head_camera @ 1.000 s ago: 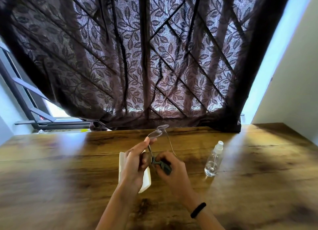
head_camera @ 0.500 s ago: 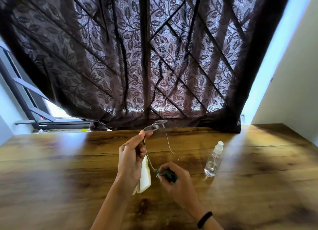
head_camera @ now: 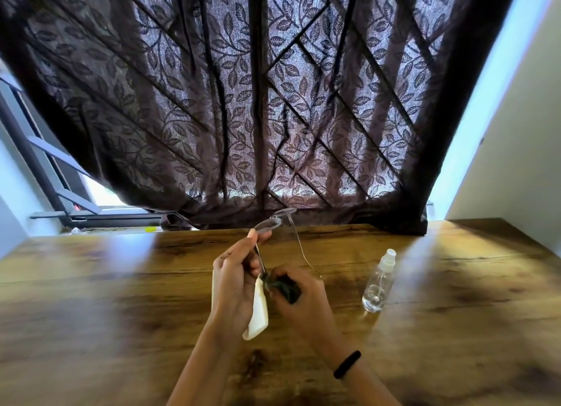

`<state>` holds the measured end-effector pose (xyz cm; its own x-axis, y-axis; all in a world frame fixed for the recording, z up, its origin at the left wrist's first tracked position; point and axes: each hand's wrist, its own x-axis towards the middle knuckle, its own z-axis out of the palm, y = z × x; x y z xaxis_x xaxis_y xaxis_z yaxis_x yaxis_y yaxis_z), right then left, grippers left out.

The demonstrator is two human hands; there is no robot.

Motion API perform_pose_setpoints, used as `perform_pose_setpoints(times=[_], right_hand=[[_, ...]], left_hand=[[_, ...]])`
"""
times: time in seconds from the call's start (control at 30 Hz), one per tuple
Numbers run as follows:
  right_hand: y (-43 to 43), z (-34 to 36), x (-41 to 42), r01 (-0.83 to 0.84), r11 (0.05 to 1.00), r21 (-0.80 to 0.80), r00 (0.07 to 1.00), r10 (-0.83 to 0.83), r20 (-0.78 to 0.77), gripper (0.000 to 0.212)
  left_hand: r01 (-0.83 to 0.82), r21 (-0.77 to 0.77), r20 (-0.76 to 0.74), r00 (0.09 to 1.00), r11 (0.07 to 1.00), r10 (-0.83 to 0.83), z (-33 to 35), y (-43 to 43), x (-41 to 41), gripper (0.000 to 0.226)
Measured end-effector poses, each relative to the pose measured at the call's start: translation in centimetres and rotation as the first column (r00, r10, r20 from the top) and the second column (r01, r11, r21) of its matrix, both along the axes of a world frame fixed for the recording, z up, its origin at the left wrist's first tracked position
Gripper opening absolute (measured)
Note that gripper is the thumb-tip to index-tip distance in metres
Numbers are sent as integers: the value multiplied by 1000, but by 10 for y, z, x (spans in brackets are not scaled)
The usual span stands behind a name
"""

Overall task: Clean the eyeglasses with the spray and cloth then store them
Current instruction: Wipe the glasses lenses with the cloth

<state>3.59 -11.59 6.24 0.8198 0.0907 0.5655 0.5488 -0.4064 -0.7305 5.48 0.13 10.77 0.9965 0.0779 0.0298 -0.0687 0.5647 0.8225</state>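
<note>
Both hands pinch the eyeglasses [head_camera: 274,223], lenses pointing away: left hand [head_camera: 235,281] near the lens, right hand [head_camera: 299,296] clamping dark cloth [head_camera: 288,287] on the temple.

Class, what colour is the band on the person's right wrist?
Black. The band shows plainly in the head view, just behind the right hand.

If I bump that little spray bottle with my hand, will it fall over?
Probably, yes. The spray bottle is tall and narrow and stands upright on the wooden table, so a sideways bump would likely tip it. It looks like clear plastic with only a little liquid at the bottom, so it is likely light. Once down, its round body might roll.
</note>
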Motion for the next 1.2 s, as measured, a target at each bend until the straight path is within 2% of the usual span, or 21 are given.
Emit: perform_pose_setpoints(times=[0.1,0.33,0.6,0.77,0.93,1.03,1.1,1.17,1.2], right_hand=[[-11,-17,-6,20,990,-142,1000,-21,-6,20],[-39,-36,-11,105,958,-266,994,-109,0,29],[-76,-36,-10,231,937,-260,950,-276,-149,21],[-93,-40,-14,308,864,-397,889,-411,-204,21],[-98,-48,-21,192,827,-528,894,-369,-254,27],[-92,-43,-19,226,868,-442,884,-373,-281,25],[-87,-33,-16,256,927,-273,874,-342,-345,20],[-83,-18,-11,269,962,38,864,-224,-452,16],[-82,-11,-9,276,929,246,855,-121,-504,17]], left_hand=[[-6,-52,1,1000,999,6,1,4,3,16],[10,0,9,1000,1000,-10,-7,3,1,23],[20,92,89,996,996,-28,-7,9,-2,24],[53,283,206,972,958,-114,-11,17,-1,29],[-33,493,279,952,869,-122,-15,22,3,23],[-84,614,293,948,785,-128,-20,26,8,18],[-94,677,294,944,730,-152,-23,29,10,22],[-91,728,305,931,679,-203,-25,32,11,24],[-92,752,314,921,652,-232,-25,33,10,27]])
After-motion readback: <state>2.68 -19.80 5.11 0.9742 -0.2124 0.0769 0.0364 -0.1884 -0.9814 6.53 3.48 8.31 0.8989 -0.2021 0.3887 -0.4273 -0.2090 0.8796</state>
